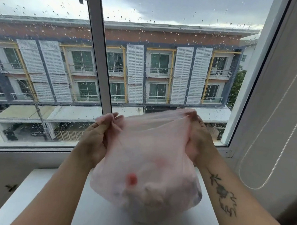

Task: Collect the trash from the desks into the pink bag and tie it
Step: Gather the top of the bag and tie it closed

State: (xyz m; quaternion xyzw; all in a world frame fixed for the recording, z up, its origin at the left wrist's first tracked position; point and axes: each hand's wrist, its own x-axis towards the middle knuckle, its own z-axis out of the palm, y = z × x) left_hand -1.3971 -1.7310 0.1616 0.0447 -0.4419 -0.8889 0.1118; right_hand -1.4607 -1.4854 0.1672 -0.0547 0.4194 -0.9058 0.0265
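The pink bag [145,165] is thin and see-through, and it bulges at the bottom with crumpled trash, including a small red piece. Its base sits on or just above the white desk [36,192]. My left hand [98,135] pinches the left side of the bag's mouth. My right hand [199,137] grips the right side of the mouth. Both hands hold the top stretched wide and lifted in front of the window. The picture of the bag is blurred.
A large window [98,65] with rain drops stands straight ahead, right behind the desk. A pale roller blind with a bead cord [272,138] hangs at the right. The desk's left edge drops off near a grey wall.
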